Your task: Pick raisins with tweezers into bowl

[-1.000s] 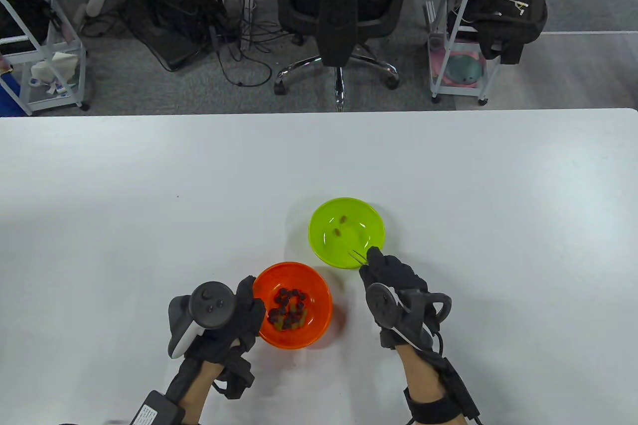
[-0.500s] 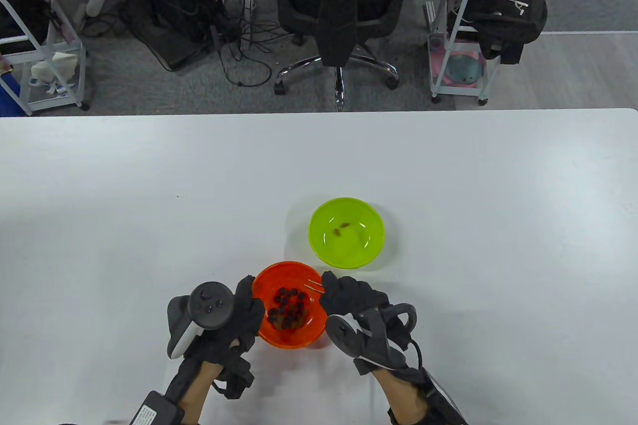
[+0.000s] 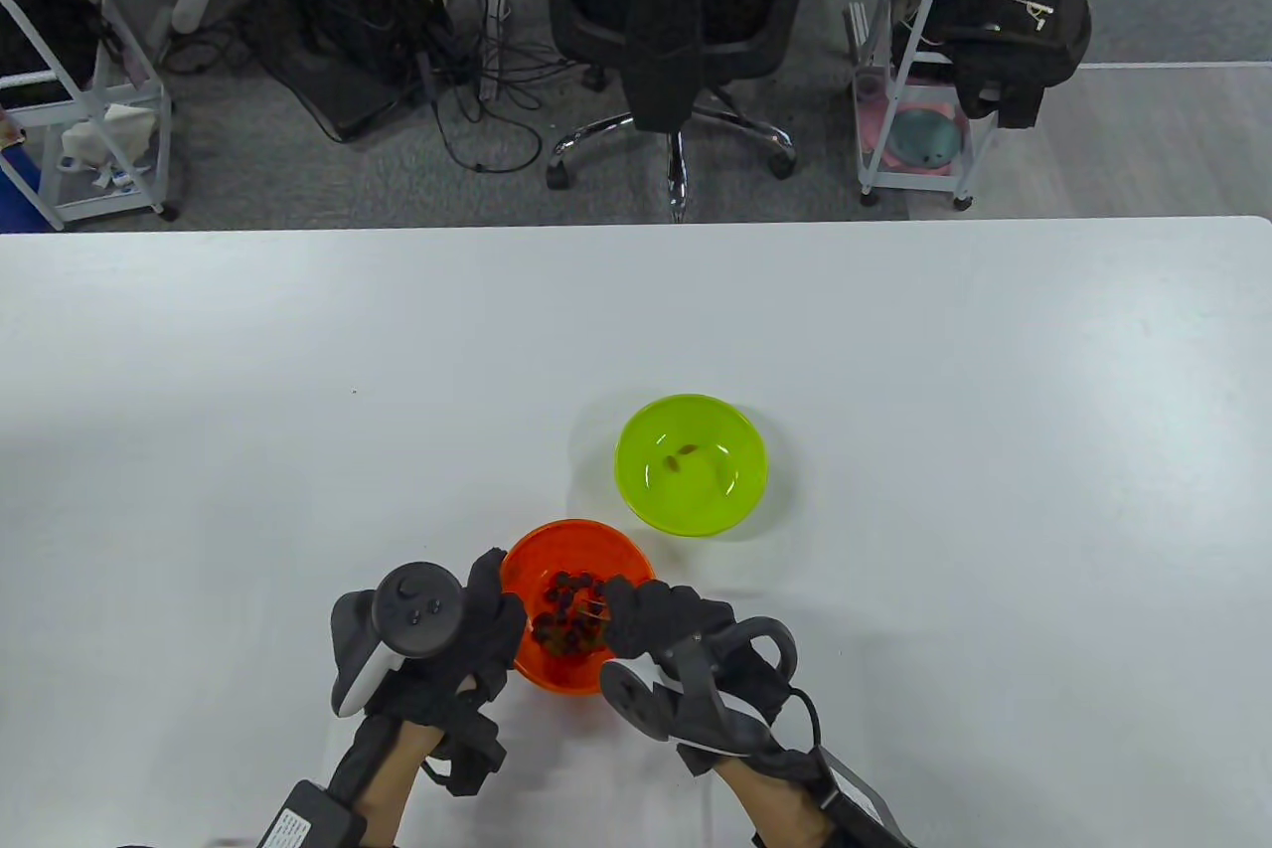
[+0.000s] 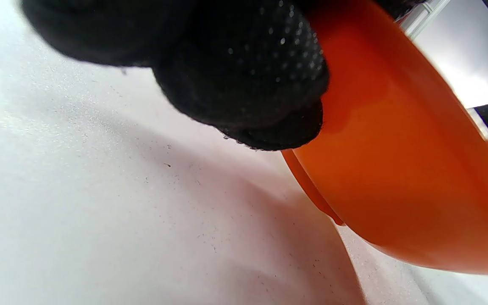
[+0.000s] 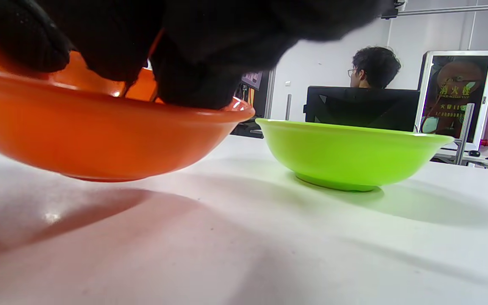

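An orange bowl point(image 3: 566, 532) near the table's front holds several dark raisins point(image 3: 566, 617). My left hand point(image 3: 494, 605) grips its left rim; the left wrist view shows my fingers point(image 4: 244, 76) against the bowl's outer wall point(image 4: 396, 169). My right hand point(image 3: 636, 617) holds thin metal tweezers point(image 3: 594, 607) over the bowl's right rim, tips down among the raisins. Whether they pinch a raisin is hidden. A green bowl point(image 3: 646, 495) behind and to the right holds two raisins point(image 3: 679, 457). The right wrist view shows both the orange bowl point(image 5: 100, 140) and the green bowl point(image 5: 345, 156).
The white table point(image 3: 894, 371) spreads wide around the two bowls. Beyond its far edge stand an office chair point(image 3: 686, 13), a wire cart point(image 3: 944, 92) and cables on the floor. A seated person point(image 5: 375, 67) shows far off in the right wrist view.
My right hand moved with the tweezers from the green bowl's near rim left and toward me to the orange bowl, and lowered the tips into the raisins. The left hand stayed on the rim.
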Action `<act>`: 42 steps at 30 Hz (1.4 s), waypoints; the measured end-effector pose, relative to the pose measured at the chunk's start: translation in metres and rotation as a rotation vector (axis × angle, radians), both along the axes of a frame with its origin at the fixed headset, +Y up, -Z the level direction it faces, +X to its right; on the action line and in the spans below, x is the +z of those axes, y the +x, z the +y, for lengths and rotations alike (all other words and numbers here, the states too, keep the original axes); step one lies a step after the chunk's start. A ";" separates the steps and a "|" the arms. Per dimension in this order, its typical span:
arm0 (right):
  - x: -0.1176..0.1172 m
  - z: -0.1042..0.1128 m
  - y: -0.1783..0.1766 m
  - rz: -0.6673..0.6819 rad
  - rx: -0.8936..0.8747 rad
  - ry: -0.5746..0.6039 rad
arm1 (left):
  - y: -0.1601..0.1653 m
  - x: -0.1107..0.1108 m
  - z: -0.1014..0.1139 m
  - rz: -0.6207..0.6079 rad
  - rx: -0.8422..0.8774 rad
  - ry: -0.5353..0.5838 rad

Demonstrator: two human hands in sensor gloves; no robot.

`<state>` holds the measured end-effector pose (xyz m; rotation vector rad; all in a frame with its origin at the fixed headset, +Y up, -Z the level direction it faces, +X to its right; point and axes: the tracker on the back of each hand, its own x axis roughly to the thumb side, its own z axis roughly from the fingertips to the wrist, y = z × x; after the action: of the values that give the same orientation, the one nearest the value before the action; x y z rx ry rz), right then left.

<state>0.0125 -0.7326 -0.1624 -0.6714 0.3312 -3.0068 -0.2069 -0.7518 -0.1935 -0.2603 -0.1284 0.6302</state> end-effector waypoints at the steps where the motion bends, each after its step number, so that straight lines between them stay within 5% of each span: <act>1: 0.000 0.000 -0.001 0.002 0.005 0.002 | 0.000 0.000 0.000 0.000 -0.001 0.001; 20: 0.000 0.000 -0.008 0.000 0.063 -0.014 | 0.002 0.001 0.000 -0.007 -0.007 0.009; 42: -0.001 0.009 0.012 -0.056 -0.110 0.139 | 0.000 0.001 0.000 0.000 0.009 0.002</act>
<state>0.0247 -0.7239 -0.1631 -0.5748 0.5868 -3.0607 -0.2069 -0.7517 -0.1927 -0.2581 -0.1302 0.6391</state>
